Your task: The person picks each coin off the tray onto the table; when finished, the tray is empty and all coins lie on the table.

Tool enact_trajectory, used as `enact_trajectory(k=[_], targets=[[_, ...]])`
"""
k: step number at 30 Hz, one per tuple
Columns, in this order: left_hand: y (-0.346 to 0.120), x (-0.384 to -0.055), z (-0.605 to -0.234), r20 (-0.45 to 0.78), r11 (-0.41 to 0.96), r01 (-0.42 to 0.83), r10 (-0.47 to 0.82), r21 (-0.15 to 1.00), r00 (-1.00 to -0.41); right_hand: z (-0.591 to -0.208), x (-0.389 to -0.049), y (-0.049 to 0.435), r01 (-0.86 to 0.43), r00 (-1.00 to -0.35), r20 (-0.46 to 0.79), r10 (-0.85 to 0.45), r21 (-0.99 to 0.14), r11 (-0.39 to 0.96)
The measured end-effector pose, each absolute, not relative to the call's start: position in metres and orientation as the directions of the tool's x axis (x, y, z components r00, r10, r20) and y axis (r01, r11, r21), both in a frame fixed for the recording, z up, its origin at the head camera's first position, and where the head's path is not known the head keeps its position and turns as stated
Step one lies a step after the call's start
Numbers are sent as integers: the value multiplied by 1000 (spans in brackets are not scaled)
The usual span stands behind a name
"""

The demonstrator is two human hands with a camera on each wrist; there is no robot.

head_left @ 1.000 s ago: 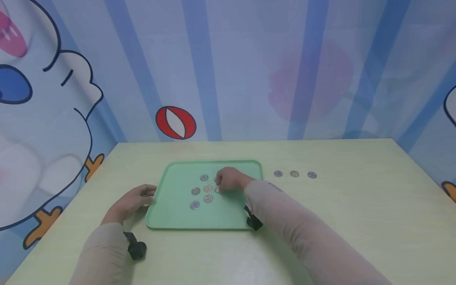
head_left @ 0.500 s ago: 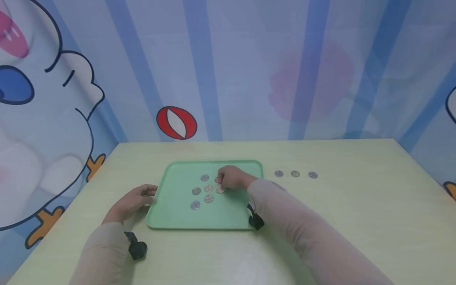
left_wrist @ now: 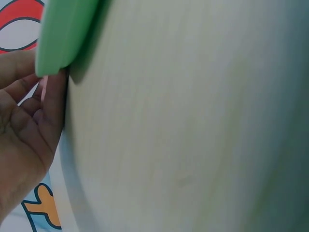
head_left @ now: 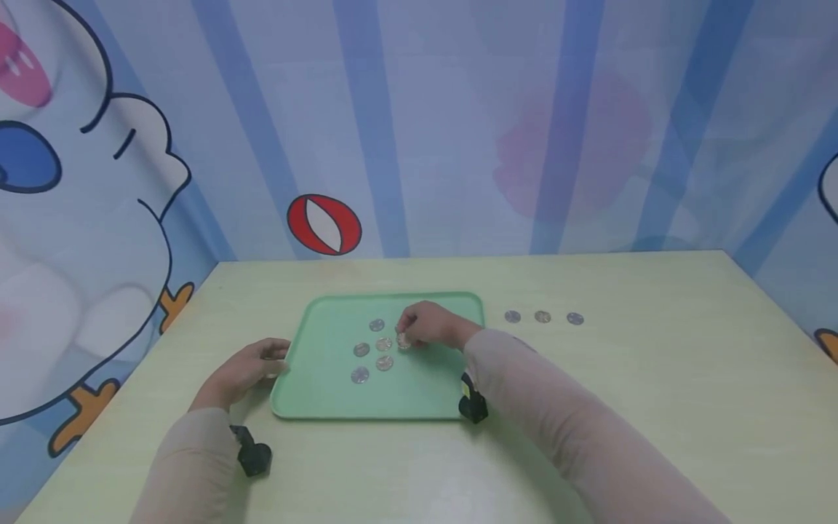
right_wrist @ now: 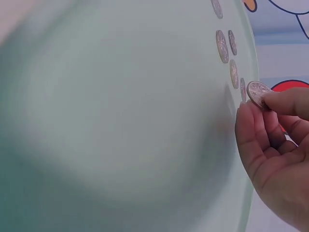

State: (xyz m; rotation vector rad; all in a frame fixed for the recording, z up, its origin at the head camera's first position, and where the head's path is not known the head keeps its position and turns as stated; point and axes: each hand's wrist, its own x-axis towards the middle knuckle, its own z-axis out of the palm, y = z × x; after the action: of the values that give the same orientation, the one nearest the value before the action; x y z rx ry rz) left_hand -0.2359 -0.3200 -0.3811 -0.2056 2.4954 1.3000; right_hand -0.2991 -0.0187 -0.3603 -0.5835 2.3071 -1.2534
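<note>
In the head view, my right hand is over the green tray, right of its middle. It pinches a silver coin between thumb and fingertips, and the coin is tilted in the right wrist view. Several more coins lie flat on the tray to the left, including one coin nearest the front. Whether another coin is behind the right hand, I cannot tell. At the tray's left edge my left hand touches the rim with lightly bent fingers; the rim hides some fingertips in the left wrist view.
Three coins lie in a row on the pale table, right of the tray. A printed cloth backdrop with blue stripes and cartoon figures stands behind and at the sides of the table.
The coin at my right fingertips is now pinched and slightly farther back and up than half a second ago. My left hand stays at the tray's edge.
</note>
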Motion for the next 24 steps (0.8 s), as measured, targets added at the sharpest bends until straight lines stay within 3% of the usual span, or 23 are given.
enact_trajectory(k=[24], targets=[[-321,-233,-379,-347,578,-260,43,774,-937,-343,-285,17,-163,-784,-39,-620,-950,266]])
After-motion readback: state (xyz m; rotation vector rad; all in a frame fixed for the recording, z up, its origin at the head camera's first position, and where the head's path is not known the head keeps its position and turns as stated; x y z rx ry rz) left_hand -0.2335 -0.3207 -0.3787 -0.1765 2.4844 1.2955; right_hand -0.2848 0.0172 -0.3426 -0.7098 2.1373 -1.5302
